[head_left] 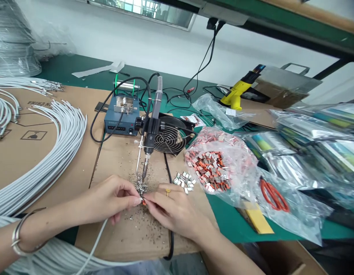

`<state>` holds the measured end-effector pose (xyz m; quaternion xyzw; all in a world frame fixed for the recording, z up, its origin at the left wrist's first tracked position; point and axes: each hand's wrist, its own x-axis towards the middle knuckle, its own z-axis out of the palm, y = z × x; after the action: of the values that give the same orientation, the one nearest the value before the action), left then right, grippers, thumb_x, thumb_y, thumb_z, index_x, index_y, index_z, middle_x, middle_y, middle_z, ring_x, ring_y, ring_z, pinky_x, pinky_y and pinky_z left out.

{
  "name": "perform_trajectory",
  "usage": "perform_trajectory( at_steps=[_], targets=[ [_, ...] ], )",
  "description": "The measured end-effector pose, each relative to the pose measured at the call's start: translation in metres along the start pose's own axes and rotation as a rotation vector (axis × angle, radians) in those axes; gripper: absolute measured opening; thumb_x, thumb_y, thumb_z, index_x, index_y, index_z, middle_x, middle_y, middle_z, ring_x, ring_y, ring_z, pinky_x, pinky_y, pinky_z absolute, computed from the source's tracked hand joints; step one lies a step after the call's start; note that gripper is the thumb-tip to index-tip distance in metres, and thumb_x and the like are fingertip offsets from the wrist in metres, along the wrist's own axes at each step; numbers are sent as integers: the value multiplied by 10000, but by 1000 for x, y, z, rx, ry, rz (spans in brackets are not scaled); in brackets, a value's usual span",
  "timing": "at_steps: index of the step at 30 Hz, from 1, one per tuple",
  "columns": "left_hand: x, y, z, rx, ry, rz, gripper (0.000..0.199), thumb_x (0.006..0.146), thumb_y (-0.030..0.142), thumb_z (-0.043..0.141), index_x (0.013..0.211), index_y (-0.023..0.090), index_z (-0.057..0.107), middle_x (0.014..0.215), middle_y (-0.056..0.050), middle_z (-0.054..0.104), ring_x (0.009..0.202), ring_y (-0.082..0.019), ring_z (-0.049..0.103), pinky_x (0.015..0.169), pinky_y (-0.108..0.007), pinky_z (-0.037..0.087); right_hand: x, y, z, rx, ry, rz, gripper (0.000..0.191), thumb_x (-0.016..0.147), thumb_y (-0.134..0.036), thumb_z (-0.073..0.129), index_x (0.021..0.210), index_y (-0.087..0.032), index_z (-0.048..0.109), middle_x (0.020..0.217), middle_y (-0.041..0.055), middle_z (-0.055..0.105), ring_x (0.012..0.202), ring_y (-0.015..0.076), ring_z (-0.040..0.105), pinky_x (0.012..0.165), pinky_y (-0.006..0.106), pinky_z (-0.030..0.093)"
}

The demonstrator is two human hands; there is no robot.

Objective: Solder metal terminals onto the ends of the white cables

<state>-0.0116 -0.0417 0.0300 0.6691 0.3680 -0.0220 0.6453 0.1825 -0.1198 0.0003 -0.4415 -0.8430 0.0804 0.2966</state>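
Together, both hands' fingers [137, 200] pinching a small connector [143, 202] beneath the soldering iron [145, 162].

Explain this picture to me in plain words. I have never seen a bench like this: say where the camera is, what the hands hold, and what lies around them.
The camera sits on the worker's head and looks down at their own two bare hands; no robot is involved.

The left hand pinches the end of a white cable, which runs back toward the body. The right hand meets it, fingertips pinching a tiny part, too small to identify. Both hands sit just below the tip of a soldering iron clamped on a stand, over a cardboard sheet sprinkled with solder bits.

Behind stand a blue control box and a small fan. Left lies a bundle of white cables. Right are loose metal connectors, a bag of red connectors, red scissors and a yellow glue gun.
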Motion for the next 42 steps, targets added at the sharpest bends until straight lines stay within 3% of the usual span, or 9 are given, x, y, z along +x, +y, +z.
perform_trajectory(
  at_steps=[3, 9, 13, 17, 28, 35, 42],
  targets=[
    [1, -2, 1, -13, 16, 43, 248, 857, 378, 554, 813, 154, 650, 507, 74, 481, 399, -73, 485, 387, -143, 398, 2, -1, -1, 233, 25, 183, 214, 908, -198, 530, 827, -143, 721, 563, 22, 624, 478, 134, 500, 488, 263, 390],
    [2, 1, -1, 92, 133, 58, 258, 841, 381, 559, 800, 164, 692, 482, 62, 488, 370, -68, 455, 349, -132, 345, 9, 0, -5, 833, -47, 773, 249, 789, -372, 710, 869, -137, 718, 655, 28, 673, 506, 107, 541, 462, 214, 398],
    [4, 4, -2, 157, 192, 53, 268, 828, 392, 565, 750, 166, 685, 450, 66, 456, 356, -72, 448, 328, -131, 341, 14, 0, -1, 1104, 40, 951, 260, 641, -313, 823, 797, -152, 692, 654, 11, 676, 509, 95, 591, 498, 201, 478],
    [6, 4, -2, 106, 206, 25, 255, 815, 400, 578, 737, 172, 662, 440, 73, 446, 344, -75, 441, 318, -135, 361, 16, -1, 0, 1119, 99, 975, 246, 617, -293, 832, 767, -152, 697, 670, 22, 693, 522, 100, 615, 504, 205, 504],
    [5, 3, -3, 86, 214, 18, 252, 804, 405, 579, 743, 170, 648, 429, 83, 424, 335, -72, 445, 322, -137, 362, 16, 3, 3, 1085, 110, 900, 215, 665, -270, 794, 833, -150, 735, 699, 38, 711, 494, 89, 580, 486, 205, 485],
    [4, 2, -3, 54, 250, 1, 287, 774, 453, 602, 721, 174, 642, 467, 76, 441, 339, -74, 457, 317, -146, 353, 19, 1, -1, 1119, 129, 900, 234, 618, -321, 824, 768, -166, 733, 662, 23, 706, 469, 88, 540, 456, 213, 458],
    [4, 3, -2, 55, 248, -9, 300, 771, 459, 597, 749, 166, 658, 483, 66, 473, 341, -67, 469, 330, -140, 342, 19, 1, -1, 1082, 141, 822, 119, 697, -260, 743, 772, -168, 733, 664, 22, 708, 492, 91, 548, 461, 205, 430]
  ],
)
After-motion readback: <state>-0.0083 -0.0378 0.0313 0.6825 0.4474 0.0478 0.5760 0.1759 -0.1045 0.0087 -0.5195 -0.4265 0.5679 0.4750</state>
